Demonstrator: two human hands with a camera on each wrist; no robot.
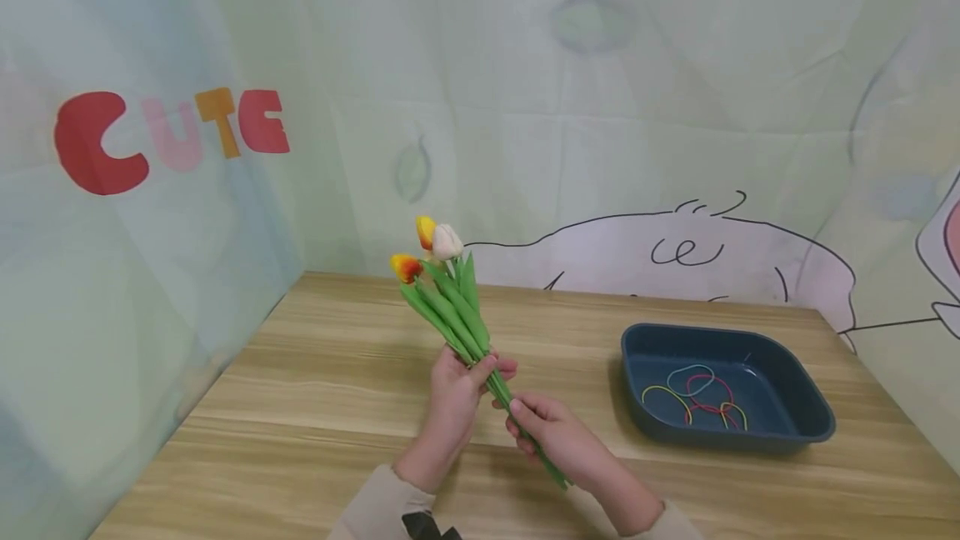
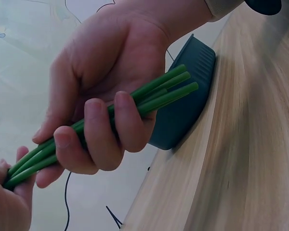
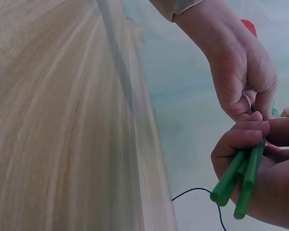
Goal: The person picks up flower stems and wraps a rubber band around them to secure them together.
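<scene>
Watching remotely, I find the bunch of flowers (image 1: 467,325) held above the surface (image 1: 300,407), between its left and right edges. The left hand (image 1: 456,390) pinches the stems (image 1: 501,392) just below the leaves (image 1: 448,297); the right hand (image 1: 557,437) curls round them lower down, probably keeping them gathered. Their long axis slants: blooms (image 1: 447,242) point toward the far edge, leaning left, stem ends toward the near right corner. A tray (image 1: 738,441) holding rubber bands (image 1: 707,408) sits near the right edge, perhaps for easy reach.
</scene>
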